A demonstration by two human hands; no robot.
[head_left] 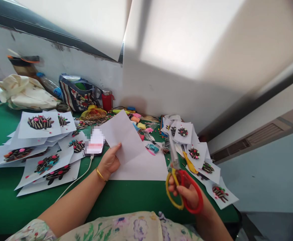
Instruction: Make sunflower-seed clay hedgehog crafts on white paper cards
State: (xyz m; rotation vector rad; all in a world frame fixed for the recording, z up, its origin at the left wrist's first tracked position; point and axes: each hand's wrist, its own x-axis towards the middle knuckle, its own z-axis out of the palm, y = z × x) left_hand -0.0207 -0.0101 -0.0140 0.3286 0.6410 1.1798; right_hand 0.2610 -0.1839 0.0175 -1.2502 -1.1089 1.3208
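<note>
My left hand (pixel 111 160) pinches a blank white sheet of paper (pixel 123 134) by its lower edge and holds it tilted up. Beneath it, a larger white sheet (pixel 141 170) lies flat on the green table. My right hand (pixel 186 194) grips a pair of scissors (pixel 184 190) with one red and one yellow handle loop, the blades pointing up and away from me. The blades look blurred and close together. Small blue and pink clay pieces (pixel 153 149) show on white just right of the raised sheet.
Stacked papers (pixel 41 134) with striped seed-and-clay figures spread over the left; more papers (pixel 201 152) sit right. A charging phone (pixel 94 144) lies beside my left hand. Colourful clay lumps (pixel 141 126), a red bottle (pixel 107 100) and a striped bag (pixel 79 93) stand along the wall.
</note>
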